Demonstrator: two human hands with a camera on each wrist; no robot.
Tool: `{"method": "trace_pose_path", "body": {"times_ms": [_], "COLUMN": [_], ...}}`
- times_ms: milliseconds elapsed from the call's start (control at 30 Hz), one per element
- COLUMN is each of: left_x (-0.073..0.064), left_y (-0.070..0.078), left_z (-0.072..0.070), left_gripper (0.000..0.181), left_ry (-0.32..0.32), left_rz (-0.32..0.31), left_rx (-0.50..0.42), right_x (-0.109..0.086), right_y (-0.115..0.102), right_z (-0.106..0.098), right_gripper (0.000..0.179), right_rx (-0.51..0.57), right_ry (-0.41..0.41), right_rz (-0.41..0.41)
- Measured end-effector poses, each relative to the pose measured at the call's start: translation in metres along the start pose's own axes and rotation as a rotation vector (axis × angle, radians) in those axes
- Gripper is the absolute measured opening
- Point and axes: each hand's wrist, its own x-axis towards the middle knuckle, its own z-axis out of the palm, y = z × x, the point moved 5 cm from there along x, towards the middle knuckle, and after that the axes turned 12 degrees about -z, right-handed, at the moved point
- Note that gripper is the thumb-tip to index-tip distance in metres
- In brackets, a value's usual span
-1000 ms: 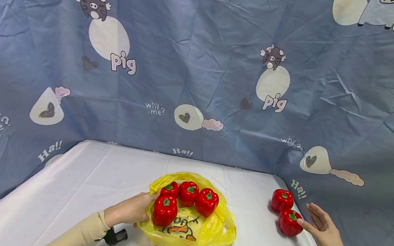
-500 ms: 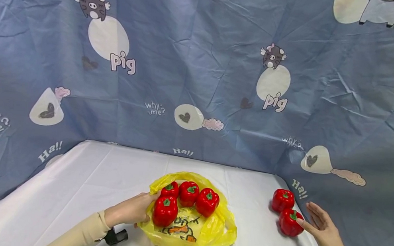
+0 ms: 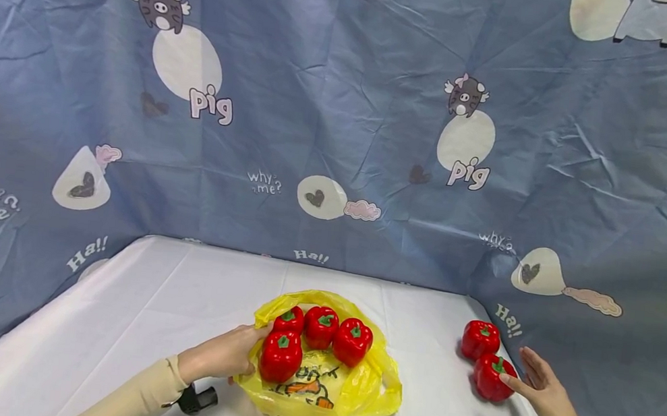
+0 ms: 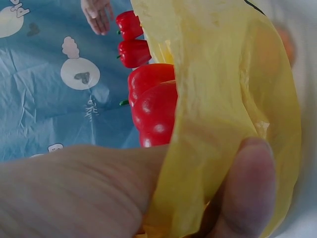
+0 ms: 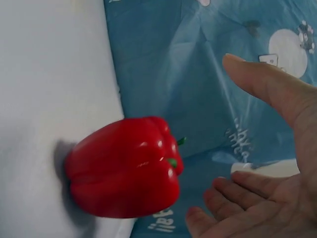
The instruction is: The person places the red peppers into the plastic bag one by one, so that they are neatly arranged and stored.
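The left hand point(image 3: 226, 354) grips the left rim of a yellow plastic bag point(image 3: 344, 399). In the left wrist view its thumb point(image 4: 250, 183) lies outside the plastic, while the other fingers are largely hidden. Several red bell peppers point(image 3: 280, 358) with green stems sit in the bag's wide mouth. At the table's right side the right hand point(image 3: 551, 397) hovers with fingers spread, beside a red bell pepper point(image 3: 492, 377). The right wrist view shows a gap between this hand point(image 5: 267, 198) and the pepper point(image 5: 124, 173). Another red bell pepper point(image 3: 480, 339) stands just behind that one.
A white-covered table point(image 3: 191, 288) bears everything. Its right edge runs beneath the right hand. A blue printed cloth point(image 3: 342, 121) hangs behind the table and along its sides. Dark wrist devices point(image 3: 195, 399) are strapped to both arms.
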Motion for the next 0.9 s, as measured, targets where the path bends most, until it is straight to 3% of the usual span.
{"method": "trace_pose_path", "body": {"times_ms": [267, 533, 900], "left_x": [0.0, 0.0, 0.0], "left_y": [0.0, -0.002, -0.001], "left_z": [0.0, 0.002, 0.0], "left_gripper": [0.084, 0.085, 0.084], "left_ry": [0.003, -0.003, 0.003], "left_rz": [-0.012, -0.003, -0.011], "left_rx": [0.0, 0.002, 0.01], "right_x": [0.012, 0.017, 0.021], "right_y": [0.021, 0.041, 0.049], "right_z": [0.002, 0.007, 0.012], "right_gripper": [0.107, 0.108, 0.11], "right_rx": [0.003, 0.038, 0.035], "right_ry": [-0.056, -0.058, -0.054], "right_rz": [0.029, 0.058, 0.103]}}
